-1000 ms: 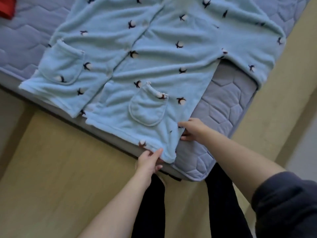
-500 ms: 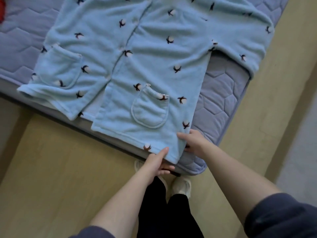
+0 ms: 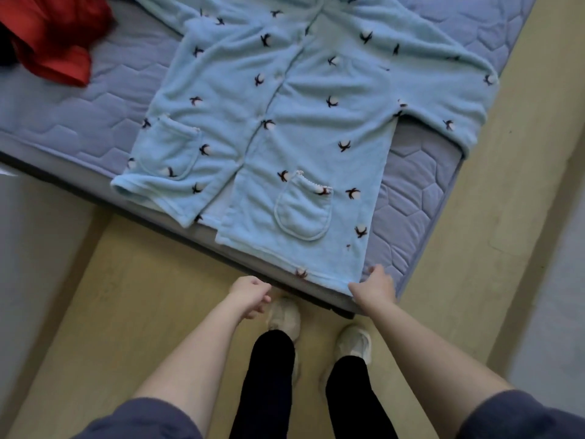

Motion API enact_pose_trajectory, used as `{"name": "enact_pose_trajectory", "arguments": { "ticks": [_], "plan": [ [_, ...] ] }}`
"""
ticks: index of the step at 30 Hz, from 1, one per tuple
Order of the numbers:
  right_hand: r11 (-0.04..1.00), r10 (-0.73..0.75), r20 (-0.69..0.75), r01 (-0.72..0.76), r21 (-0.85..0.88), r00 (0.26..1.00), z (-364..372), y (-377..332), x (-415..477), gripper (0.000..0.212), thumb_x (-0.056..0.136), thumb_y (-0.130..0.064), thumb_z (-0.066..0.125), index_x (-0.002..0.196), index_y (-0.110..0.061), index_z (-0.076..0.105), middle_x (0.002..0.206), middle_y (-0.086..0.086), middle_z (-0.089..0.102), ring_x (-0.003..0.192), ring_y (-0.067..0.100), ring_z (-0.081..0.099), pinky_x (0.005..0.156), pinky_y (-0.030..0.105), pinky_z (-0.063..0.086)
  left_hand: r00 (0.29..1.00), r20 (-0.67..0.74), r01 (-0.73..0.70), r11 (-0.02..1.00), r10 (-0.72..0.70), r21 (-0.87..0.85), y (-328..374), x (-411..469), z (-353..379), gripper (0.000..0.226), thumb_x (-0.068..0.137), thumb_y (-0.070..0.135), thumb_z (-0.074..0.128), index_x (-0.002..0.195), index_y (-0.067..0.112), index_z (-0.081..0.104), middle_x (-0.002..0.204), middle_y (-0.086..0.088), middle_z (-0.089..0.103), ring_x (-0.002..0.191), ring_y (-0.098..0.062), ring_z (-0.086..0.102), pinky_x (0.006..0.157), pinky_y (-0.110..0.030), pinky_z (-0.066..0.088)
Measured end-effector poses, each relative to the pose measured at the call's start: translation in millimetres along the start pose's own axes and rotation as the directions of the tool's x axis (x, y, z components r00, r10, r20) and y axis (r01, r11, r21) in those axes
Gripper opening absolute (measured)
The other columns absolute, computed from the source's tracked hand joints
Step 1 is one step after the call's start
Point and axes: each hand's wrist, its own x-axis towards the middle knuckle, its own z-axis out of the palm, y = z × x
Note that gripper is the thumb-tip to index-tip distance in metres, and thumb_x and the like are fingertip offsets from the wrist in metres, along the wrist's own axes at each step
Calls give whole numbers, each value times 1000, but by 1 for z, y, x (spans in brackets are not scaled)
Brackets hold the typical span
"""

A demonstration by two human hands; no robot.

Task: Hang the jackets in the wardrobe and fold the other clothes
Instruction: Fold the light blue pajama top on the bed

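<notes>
A light blue fleece pyjama top (image 3: 304,122) with dark cotton-flower prints and two front pockets lies spread flat, front up, on the bed. Its lower hem hangs slightly over the mattress edge. My right hand (image 3: 373,286) is at the hem's right corner and pinches the fabric there between thumb and fingers. My left hand (image 3: 250,296) hovers over the floor just below the hem, fingers loosely curled, holding nothing and apart from the cloth.
A red garment (image 3: 47,36) lies crumpled at the top left of the quilted blue-grey mattress (image 3: 411,191). The bed's dark frame edge (image 3: 196,229) runs diagonally in front of me. My legs and pale shoes (image 3: 285,315) stand on the yellowish floor.
My left hand has let go of the hem and drawn back toward me. My right hand slid down the side edge to the hem corner. The view pulled back, showing the red garment.
</notes>
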Motion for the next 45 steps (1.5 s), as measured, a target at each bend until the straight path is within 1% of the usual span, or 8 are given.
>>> {"name": "enact_pose_trajectory", "arguments": {
  "ticks": [4, 11, 20, 27, 33, 38, 42, 45],
  "plan": [
    [955, -263, -124, 241, -171, 957, 6, -49, -48, 56, 87, -20, 55, 139, -18, 34, 140, 5, 34, 127, 26, 38, 98, 41, 37, 934, -340, -35, 976, 107, 214, -1, -2, -87, 14, 87, 14, 51, 76, 15, 60, 95, -8, 68, 88, -27, 63, 71, -26, 45],
    [920, -215, 105, 165, 356, 971, 109, -184, -72, 33, 87, -16, 56, 119, -11, 54, 113, 5, 60, 99, 19, 57, 84, 30, 47, 710, -639, -139, 948, 297, 287, 20, 57, -246, 41, 85, 13, 60, 124, 10, 45, 130, -16, 43, 110, -37, 51, 86, -43, 45],
    [858, -12, 186, -85, 506, 982, 218, -313, -40, 17, 85, -18, 63, 95, -5, 57, 72, 6, 54, 62, 20, 54, 52, 26, 44, 706, -462, -302, 818, 537, 489, 16, 135, -326, 9, 85, 15, 54, 85, 19, 46, 80, -6, 57, 76, -33, 54, 62, -34, 40],
    [937, 95, 199, -155, 314, 975, 176, -232, -40, 9, 87, -15, 64, 88, -7, 61, 69, 9, 58, 55, 20, 56, 46, 26, 45, 627, -18, -239, 215, 779, 947, -12, 140, -334, 37, 63, 8, 75, 92, 13, 54, 75, -5, 59, 57, -27, 62, 43, -29, 42],
    [996, -87, -111, 90, 27, 990, 157, -250, -45, 30, 84, -42, 61, 84, -16, 46, 82, 2, 55, 78, 23, 55, 66, 34, 43, 832, -203, 11, 350, 517, 937, 22, 122, -327, 41, 86, 31, 55, 119, 17, 36, 121, -6, 47, 110, -26, 52, 73, -33, 42],
    [980, -200, -157, 199, -25, 967, 144, -258, -24, 35, 87, -42, 56, 109, -16, 46, 107, 1, 55, 97, 24, 56, 77, 35, 46, 617, -255, -140, 423, 744, 895, 66, 122, -309, 39, 82, 31, 56, 111, 8, 46, 111, -12, 49, 102, -32, 50, 73, -40, 43],
    [853, -418, 142, 441, -280, 897, 150, -246, -11, 19, 92, -37, 49, 105, -22, 49, 90, -4, 50, 82, 17, 50, 66, 31, 38, 205, 208, -587, -50, 956, 808, 89, 143, -276, 22, 70, 30, 51, 81, 12, 55, 76, -7, 56, 71, -30, 58, 58, -34, 44],
    [886, -413, 163, 437, -156, 896, 147, -243, 1, 15, 91, -20, 45, 97, -19, 60, 95, 2, 62, 89, 21, 56, 74, 31, 41, 131, 639, -682, -399, 758, 613, 85, 146, -241, 35, 64, 49, 62, 78, 18, 55, 71, -1, 57, 66, -24, 59, 55, -28, 42]
  ]
}}
